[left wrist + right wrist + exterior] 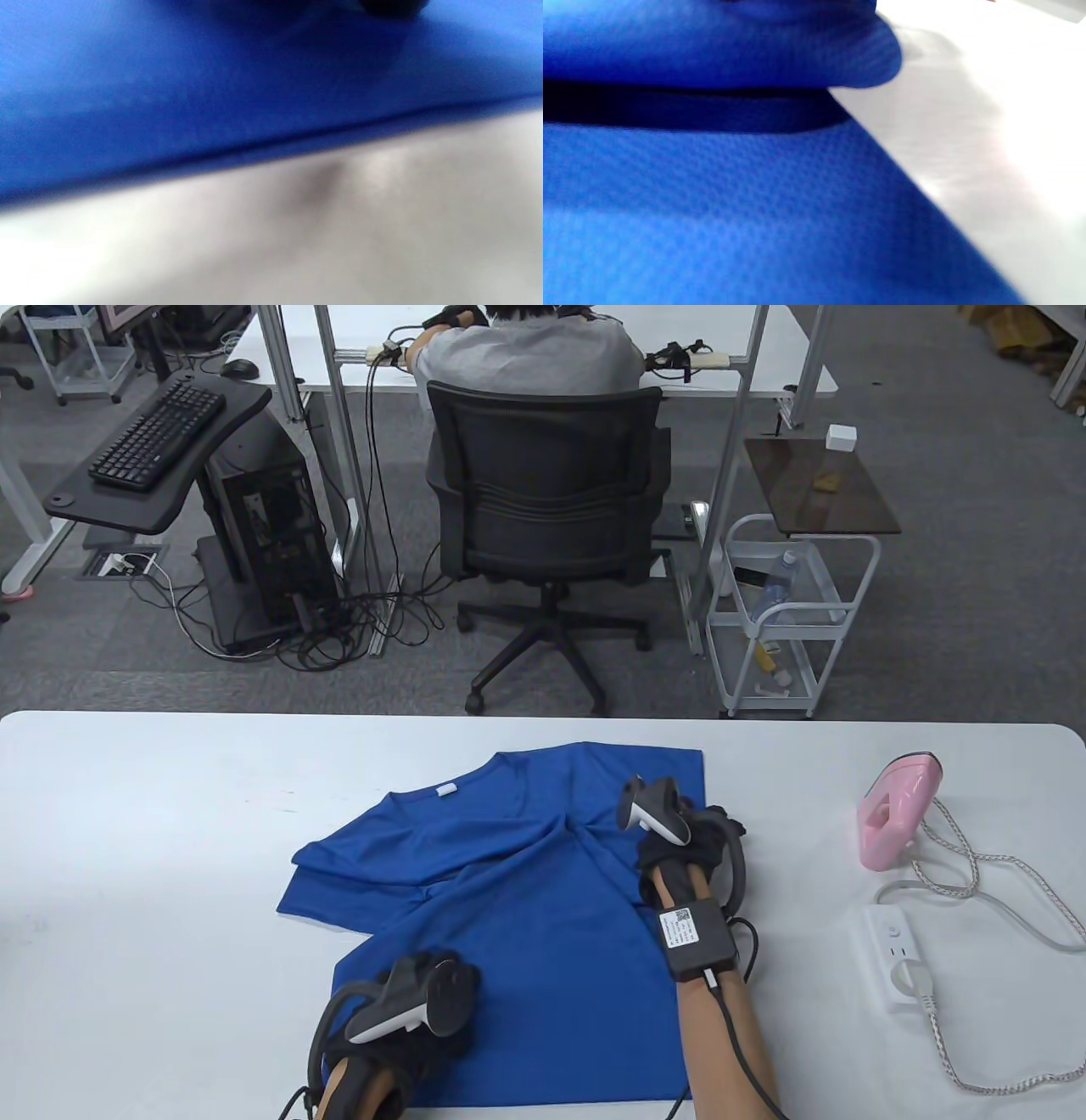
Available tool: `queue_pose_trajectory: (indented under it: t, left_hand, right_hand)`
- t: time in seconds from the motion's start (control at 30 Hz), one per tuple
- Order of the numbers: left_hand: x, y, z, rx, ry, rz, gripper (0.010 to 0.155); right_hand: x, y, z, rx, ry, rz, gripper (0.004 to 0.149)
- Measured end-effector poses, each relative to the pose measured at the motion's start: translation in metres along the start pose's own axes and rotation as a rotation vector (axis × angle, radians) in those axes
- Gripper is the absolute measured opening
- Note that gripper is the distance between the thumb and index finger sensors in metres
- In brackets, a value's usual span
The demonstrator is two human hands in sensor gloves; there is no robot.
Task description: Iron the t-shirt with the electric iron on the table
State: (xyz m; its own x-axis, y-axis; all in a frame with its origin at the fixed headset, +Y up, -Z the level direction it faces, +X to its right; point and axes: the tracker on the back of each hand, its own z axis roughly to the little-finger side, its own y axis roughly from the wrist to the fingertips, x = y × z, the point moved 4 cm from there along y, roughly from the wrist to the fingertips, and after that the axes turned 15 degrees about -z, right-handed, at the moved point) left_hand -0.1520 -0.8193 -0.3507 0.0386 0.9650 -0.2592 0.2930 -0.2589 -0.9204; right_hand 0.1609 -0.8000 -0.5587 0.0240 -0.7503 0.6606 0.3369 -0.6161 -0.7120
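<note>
A blue t-shirt (509, 882) lies crumpled and partly folded on the white table (170, 831). My left hand (424, 984) rests on the shirt's near left part; the tracker hides its fingers. The left wrist view shows only the shirt's hem (212, 106) on the table. My right hand (691, 836) is at the shirt's right edge, by the sleeve, its fingers hidden. In the right wrist view a fold of the shirt (734, 46) stands raised off the layer below. A pink iron (895, 814) stands upright at the right, away from both hands.
A white power strip (895, 959) lies near the right edge with the iron's braided cord (967, 857) looping around it. Beyond the table's far edge stand an office chair (543, 517) with a seated person and a small white cart (789, 611).
</note>
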Motion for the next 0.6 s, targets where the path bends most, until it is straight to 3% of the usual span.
queue_pose_trajectory:
  t: [0.3,0.4,0.5,0.6]
  left_hand:
    - [-0.001,0.001,-0.012,-0.060,-0.025,0.015,0.076]
    - [0.001,-0.001,-0.020,-0.093,-0.024,0.021,0.075]
    - [0.009,-0.002,-0.026,-0.105,-0.036,-0.014,0.068]
    - [0.014,-0.003,-0.029,-0.100,-0.033,-0.078,0.064]
  right_hand:
    - [0.005,0.031,0.082,0.171,0.085,-0.059,0.067]
    - [0.002,0.029,0.099,0.221,0.016,-0.030,0.067]
    - [-0.006,0.013,0.102,0.141,0.041,0.046,0.065]
    - [-0.007,-0.003,0.098,0.024,0.077,0.045,0.062]
